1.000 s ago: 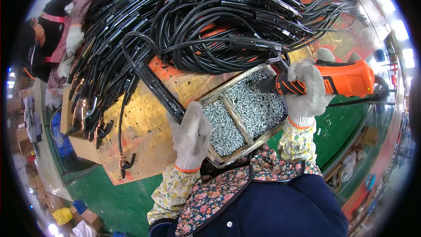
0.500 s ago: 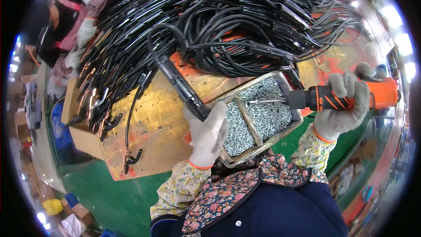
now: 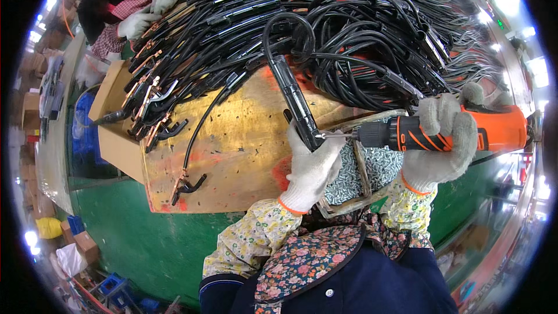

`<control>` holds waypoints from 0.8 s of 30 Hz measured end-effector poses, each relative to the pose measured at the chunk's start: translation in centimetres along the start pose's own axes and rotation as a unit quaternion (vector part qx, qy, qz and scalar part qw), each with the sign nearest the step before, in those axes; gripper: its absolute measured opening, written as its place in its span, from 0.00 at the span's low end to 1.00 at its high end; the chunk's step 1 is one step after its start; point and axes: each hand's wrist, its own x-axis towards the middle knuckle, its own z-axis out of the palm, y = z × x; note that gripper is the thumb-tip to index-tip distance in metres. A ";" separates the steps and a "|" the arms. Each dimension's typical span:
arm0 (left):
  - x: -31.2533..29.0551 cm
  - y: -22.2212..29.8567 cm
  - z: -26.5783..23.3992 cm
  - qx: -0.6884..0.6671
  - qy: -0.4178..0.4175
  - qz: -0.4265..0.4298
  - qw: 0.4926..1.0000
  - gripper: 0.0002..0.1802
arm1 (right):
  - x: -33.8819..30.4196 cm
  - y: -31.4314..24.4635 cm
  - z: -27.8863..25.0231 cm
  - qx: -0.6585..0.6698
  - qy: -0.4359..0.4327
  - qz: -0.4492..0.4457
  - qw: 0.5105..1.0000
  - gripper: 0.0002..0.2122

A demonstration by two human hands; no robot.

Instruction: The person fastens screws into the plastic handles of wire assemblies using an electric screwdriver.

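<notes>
In my gloved left hand [image 3: 315, 166] is the lower end of a black plastic handle [image 3: 295, 99], tilted, with a thick black cable looping from its top. My gloved right hand [image 3: 444, 139] is wrapped round an orange and black power screwdriver [image 3: 500, 129], held level and pointing left. Its thin bit [image 3: 338, 135] reaches the side of the handle near my left fingers. A small shiny piece, apparently a screw, shows at the bit's tip. Beneath the tool lies a wooden box [image 3: 349, 204] of small silver screws [image 3: 381, 168], split by a wooden strip.
Black cables [image 3: 349, 46] with handles are heaped across the table's [image 3: 238, 145] far side. One cable with a copper-coloured clamp [image 3: 180, 186] lies front left. A cardboard box [image 3: 119, 148] stands at the left edge. Another person's gloved hands [image 3: 151, 11] work at the far left.
The screwdriver's bit has left the screw box and now meets the handle's side. Handle and bit have come together. The whole view has shifted, and the other person's hands moved too.
</notes>
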 end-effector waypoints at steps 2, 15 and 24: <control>0.1 -0.1 -0.1 0.006 -0.009 -0.002 1.000 0.29 | -0.3 0.4 0.1 -0.032 0.028 -0.003 0.999 0.23; 0.2 -0.2 -0.7 -0.006 -0.036 -0.020 0.999 0.30 | -0.4 0.4 0.5 -0.073 -0.070 0.016 0.995 0.26; 0.4 -0.6 -1.1 -0.033 -0.040 -0.018 0.998 0.42 | 0.0 0.7 1.9 -0.110 -0.091 0.037 0.989 0.29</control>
